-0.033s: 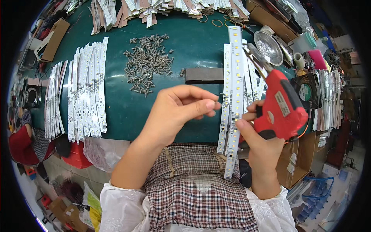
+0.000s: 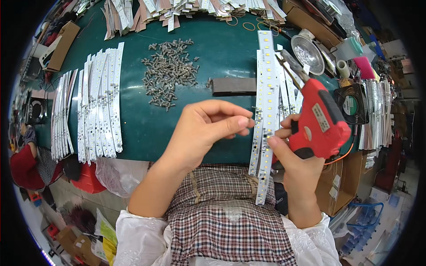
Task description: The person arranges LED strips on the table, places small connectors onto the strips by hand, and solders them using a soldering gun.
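My right hand (image 2: pixel 299 162) is wrapped round a red and black soldering gun (image 2: pixel 320 122), whose metal tip points up and away. The same hand's thumb and fingers also grip a long white LED strip (image 2: pixel 270 84), held nearly upright in view, with yellow chips and small black parts. My left hand (image 2: pixel 206 126) has thumb and forefinger pinched together just left of the strip; a tiny thing may be between them, too small to name. Beneath the held strip lies another LED strip (image 2: pixel 258 93), and a dark rectangular block (image 2: pixel 234 86) sits left of both.
A heap of small metal-legged components (image 2: pixel 168 71) lies on the green table (image 2: pixel 137 133). Rows of LED strips (image 2: pixel 101 106) are at the left, more strips (image 2: pixel 199 8) pile at the back. A round metal dish (image 2: pixel 308 54) and a small fan (image 2: pixel 351 104) stand at the right.
The held LED strip and the soldering gun have shifted slightly left with my right hand. My left hand stays nearly in place, still pinched.
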